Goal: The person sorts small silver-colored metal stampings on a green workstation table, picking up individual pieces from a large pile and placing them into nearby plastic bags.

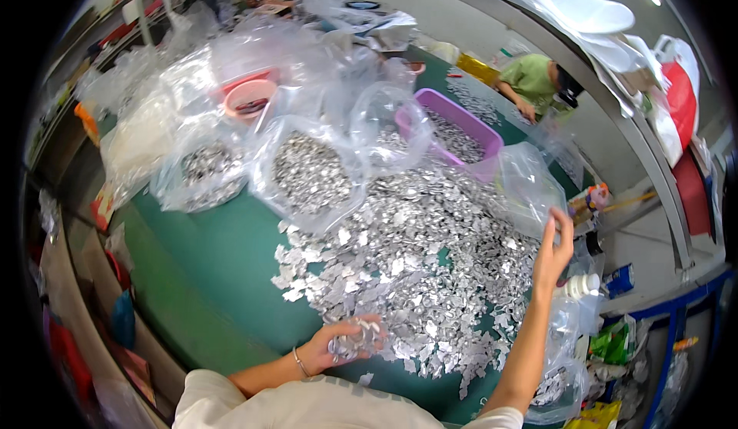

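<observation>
A wide heap of small flat silver metal pieces (430, 275) covers much of the green table (200, 260). My left hand (342, 342), low at the near edge of the heap, is closed around a clutch of these silver pieces. Further right, my right hand (555, 248) is raised with its fingers apart, and nothing shows in it. Beside its fingertips stands a clear plastic bag (530, 187); whether they touch it I cannot tell. A purple basin (480, 133) with more silver pieces sits behind the heap.
Clear bags filled with silver pieces (311, 175) line the heap's far left side. A pink tub (250, 97) stands among piled plastic bags. Across the table a person in green (530, 83) handles small pieces. A white bottle (580, 285) is right of my forearm.
</observation>
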{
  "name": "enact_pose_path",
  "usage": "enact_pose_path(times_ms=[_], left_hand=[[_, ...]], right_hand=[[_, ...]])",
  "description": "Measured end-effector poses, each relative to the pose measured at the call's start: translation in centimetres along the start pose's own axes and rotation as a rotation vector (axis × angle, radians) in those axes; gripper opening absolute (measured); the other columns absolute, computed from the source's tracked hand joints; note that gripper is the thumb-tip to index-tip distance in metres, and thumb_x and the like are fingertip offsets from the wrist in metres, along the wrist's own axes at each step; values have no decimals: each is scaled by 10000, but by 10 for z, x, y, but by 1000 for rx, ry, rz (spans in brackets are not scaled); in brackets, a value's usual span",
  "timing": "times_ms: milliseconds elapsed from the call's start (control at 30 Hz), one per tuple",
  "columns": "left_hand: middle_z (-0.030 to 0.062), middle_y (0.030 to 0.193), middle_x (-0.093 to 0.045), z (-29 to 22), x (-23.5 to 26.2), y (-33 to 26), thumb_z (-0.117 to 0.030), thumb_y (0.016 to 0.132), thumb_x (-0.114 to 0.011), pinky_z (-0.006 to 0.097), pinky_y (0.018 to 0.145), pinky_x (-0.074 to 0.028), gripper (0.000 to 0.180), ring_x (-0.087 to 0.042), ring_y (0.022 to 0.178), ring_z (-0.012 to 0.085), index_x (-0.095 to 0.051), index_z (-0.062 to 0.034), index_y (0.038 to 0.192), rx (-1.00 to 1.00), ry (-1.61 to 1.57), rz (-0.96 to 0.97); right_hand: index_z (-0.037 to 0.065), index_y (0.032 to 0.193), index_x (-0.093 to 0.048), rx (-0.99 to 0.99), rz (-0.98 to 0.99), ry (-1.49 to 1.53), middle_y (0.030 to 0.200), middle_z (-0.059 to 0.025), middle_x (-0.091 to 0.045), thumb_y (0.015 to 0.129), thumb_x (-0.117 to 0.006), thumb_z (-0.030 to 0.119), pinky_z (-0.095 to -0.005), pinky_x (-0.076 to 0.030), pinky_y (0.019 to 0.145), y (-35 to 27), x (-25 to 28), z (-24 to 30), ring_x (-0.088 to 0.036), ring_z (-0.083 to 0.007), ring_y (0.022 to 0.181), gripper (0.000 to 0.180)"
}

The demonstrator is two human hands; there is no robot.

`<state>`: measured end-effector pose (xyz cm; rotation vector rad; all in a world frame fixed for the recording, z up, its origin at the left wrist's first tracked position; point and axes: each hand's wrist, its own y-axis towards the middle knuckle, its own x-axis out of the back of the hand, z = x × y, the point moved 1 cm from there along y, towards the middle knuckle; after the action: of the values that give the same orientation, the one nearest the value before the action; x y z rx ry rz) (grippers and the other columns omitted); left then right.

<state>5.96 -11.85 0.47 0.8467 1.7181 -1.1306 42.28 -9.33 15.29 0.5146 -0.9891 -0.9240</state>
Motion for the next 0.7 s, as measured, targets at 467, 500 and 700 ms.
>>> enact_pose_path(times_ms=[467, 500, 700], left_hand=[[149, 1215, -544, -16, 14, -8, -279, 918, -550, 428, 873, -518, 382, -583, 1054, 292, -495, -92, 1247, -279, -103, 73], [150, 1205, -548, -17, 17, -7, -272, 917, -551, 414, 846, -534, 370, -583, 1045, 288, -500, -94, 1237, -291, -125, 89], [132, 1140, -567, -11, 24, -3, -209, 896, -584, 275, 593, -544, 298, -576, 986, 266, -527, -103, 1169, -248, -297, 58]], right_hand=[[-19, 1055, -625, -696, 896, 795, 931, -77, -655, 905, -553, 33, -256, -462, 801, -250, 11, 85, -606, -141, 874, 175], [-24, 1060, -621, -714, 876, 803, 934, -77, -653, 911, -548, 36, -256, -461, 802, -251, 7, 91, -605, -141, 874, 176], [-34, 1064, -612, -737, 897, 844, 929, -78, -647, 925, -538, 46, -257, -459, 811, -261, 2, 100, -603, -145, 870, 177]])
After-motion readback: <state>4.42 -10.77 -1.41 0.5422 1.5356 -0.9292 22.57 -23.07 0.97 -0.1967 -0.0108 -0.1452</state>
